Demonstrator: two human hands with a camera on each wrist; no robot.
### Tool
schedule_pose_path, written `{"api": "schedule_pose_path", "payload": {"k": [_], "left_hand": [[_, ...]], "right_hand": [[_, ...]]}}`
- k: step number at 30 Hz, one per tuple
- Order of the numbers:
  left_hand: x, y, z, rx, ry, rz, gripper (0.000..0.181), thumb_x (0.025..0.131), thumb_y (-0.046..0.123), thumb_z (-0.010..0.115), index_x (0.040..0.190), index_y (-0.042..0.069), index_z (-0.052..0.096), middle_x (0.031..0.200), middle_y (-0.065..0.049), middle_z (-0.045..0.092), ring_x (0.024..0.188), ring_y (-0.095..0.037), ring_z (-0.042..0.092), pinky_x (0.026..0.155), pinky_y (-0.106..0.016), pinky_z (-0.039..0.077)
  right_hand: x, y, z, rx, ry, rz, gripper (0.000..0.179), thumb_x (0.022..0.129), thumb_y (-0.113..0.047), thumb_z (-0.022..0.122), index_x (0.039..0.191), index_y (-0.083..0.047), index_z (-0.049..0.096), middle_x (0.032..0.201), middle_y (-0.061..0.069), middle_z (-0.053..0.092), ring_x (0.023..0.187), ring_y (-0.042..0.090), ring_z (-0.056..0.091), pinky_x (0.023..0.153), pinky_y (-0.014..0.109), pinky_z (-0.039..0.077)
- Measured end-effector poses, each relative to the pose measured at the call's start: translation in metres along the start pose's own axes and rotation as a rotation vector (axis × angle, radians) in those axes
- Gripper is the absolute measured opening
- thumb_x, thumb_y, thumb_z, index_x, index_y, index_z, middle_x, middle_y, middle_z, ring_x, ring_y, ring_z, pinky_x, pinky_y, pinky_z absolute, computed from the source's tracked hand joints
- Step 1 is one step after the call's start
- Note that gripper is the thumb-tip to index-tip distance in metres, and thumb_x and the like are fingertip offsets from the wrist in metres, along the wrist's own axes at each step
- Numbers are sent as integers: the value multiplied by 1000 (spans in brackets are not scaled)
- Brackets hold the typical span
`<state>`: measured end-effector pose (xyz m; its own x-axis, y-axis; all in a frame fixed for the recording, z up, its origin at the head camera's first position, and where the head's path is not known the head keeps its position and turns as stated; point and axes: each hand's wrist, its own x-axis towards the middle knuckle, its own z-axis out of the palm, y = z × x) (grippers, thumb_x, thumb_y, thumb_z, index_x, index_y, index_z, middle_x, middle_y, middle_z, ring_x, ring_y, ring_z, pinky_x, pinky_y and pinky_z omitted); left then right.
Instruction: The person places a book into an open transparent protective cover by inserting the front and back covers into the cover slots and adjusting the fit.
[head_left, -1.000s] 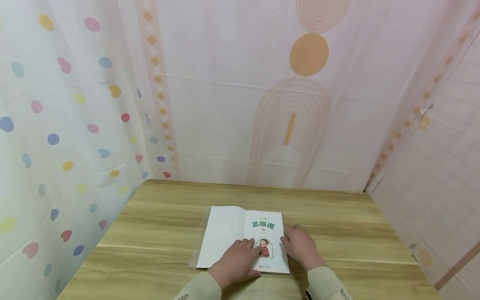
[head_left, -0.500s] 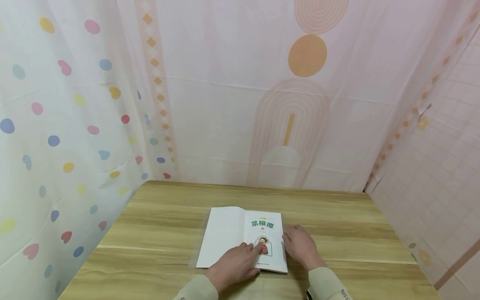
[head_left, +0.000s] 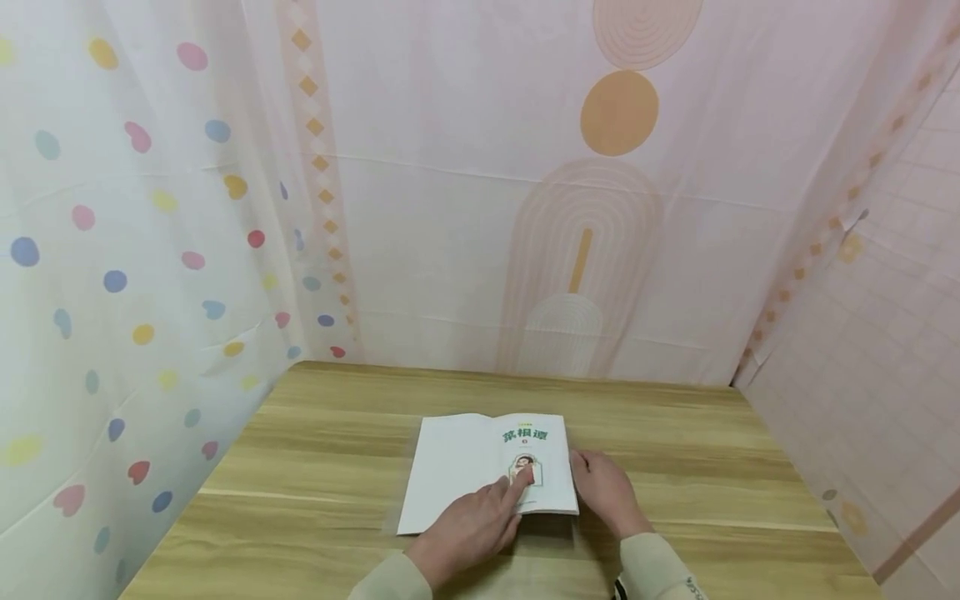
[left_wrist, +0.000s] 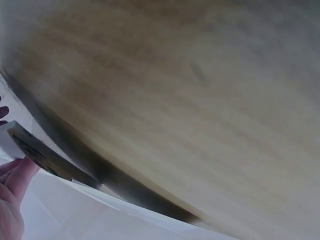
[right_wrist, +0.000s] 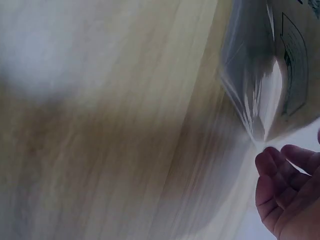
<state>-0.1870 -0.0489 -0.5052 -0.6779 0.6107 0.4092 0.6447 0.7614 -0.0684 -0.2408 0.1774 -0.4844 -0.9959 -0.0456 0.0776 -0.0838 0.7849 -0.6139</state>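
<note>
Book (head_left: 442, 479) spread out, left half down, right half up

It is an oblong book with white paper pages. It sits on the brown wooden table (head_left: 300, 483), near the person.

This much is done: the book is spread to show 2 pages. The left page is plain white, and its half lies low on the table. The right page has green printed letters (head_left: 525, 435) and a small coloured picture (head_left: 522, 460) in a frame. Shiny see-through plastic (right_wrist: 255, 90) shows on the under side of the book, in the right wrist view. A thin clear strip also pokes out past the left page.

This much is not done: the right half is up off the table, with a shadow under its near edge. The plastic there bulges and does not lie smooth. I think the work is part way, with the right side left to settle.

The bare left hand (head_left: 472, 521) has its pointing finger stretched over the picture and its thumb at the near edge. It looks to pinch the right half, with just the pages between. The bare right hand (head_left: 606, 487) is at the right edge. Its fingers are bent, with the tips at the plastic's corner. I cannot tell if they pinch it or only touch it.
</note>
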Motion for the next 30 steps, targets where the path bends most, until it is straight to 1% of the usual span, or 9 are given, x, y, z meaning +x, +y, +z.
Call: {"api": "schedule_pose_path", "payload": {"k": [2,7,8,12,15,18,23,26,30], "left_hand": [[-1,0,0,3,26,-4,61,96,27,61,147,5,34,102,-10,64,78,-20,66,59,-30,55],[-3,-1,-2,-16,35,-25,60,97,22,57,149,2,34,115,-16,64,90,-24,68,68,-34,57],[-4,-1,-2,-18,35,-27,60,97,22,57,149,2,34,116,-16,64,90,-24,68,68,-34,57],[-6,-2,-1,-24,50,-25,62,95,21,59,149,3,34,111,-12,62,80,-20,65,62,-31,55],[-7,-3,-1,-70,36,-31,63,94,23,59,149,4,35,107,-9,61,70,-16,61,56,-29,52],[-6,-6,-2,-147,-27,-53,61,96,27,55,150,6,36,110,-8,61,69,-12,60,59,-28,52],[1,-15,-7,-227,-111,-126,55,101,31,48,151,9,38,112,-8,63,79,-15,63,67,-32,55],[3,-22,-12,-231,-127,-186,52,102,32,47,149,10,42,113,-10,64,87,-22,66,68,-37,56],[3,-29,-16,-231,-172,-272,50,103,33,47,146,9,46,121,-13,62,100,-28,65,76,-42,56]], "right_hand": [[0,-1,0,73,-6,22,42,106,-30,43,116,0,70,110,14,70,103,31,65,89,51,51],[-2,-9,-2,338,-63,83,47,107,-34,41,115,3,68,86,8,68,78,20,63,68,37,52],[-2,-12,-2,386,-74,94,46,107,-34,42,116,3,67,81,6,66,71,17,60,63,34,50],[1,-23,-2,495,-89,98,40,105,-28,47,120,5,64,77,5,63,64,15,59,56,30,50],[3,-31,-3,510,-92,89,37,104,-23,47,118,7,65,77,6,66,63,15,62,55,31,53],[5,-37,-3,502,-79,78,35,103,-19,47,115,8,66,78,7,68,62,16,63,55,32,53],[7,-43,-3,502,-53,51,34,102,-17,49,115,9,66,78,9,69,61,16,63,53,32,53],[9,-47,-3,509,-48,38,33,102,-17,50,114,8,67,79,9,70,60,16,64,52,32,53],[11,-53,-5,515,-41,20,33,102,-19,51,113,7,69,80,10,70,61,16,64,52,32,53]]}}
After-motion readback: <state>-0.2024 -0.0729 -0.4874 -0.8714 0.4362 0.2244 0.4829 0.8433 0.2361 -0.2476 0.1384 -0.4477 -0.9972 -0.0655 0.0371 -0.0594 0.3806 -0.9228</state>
